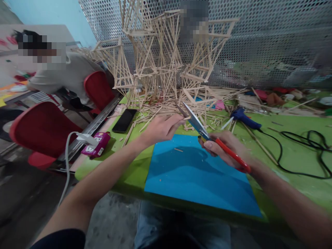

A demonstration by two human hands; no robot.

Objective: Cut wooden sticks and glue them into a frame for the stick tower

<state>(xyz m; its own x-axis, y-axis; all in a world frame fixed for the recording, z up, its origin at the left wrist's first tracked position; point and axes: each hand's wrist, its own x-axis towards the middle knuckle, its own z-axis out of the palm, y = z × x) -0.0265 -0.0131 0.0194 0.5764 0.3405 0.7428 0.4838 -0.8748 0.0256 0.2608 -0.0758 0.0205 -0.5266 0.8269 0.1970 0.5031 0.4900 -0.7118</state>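
Note:
My right hand (224,150) grips a pair of scissors (230,154) by the red handles, and the metal blades point up and to the left, spread apart. In my left hand (166,128) a short thin wooden stick (187,118) is pinched, its tip reaching between the blades. Both hands are above a blue sheet (192,180) lying on the green table. A small cut piece of stick (178,150) rests on that sheet. Behind the hands lie many loose sticks (166,103).
Tall stick structures (168,45) stand at the back before a perforated metal screen (259,45). A blue glue gun (245,118) with black cord lies right. Left are a phone (124,120), a purple power strip (96,145), red chairs (44,131) and a seated person (70,79).

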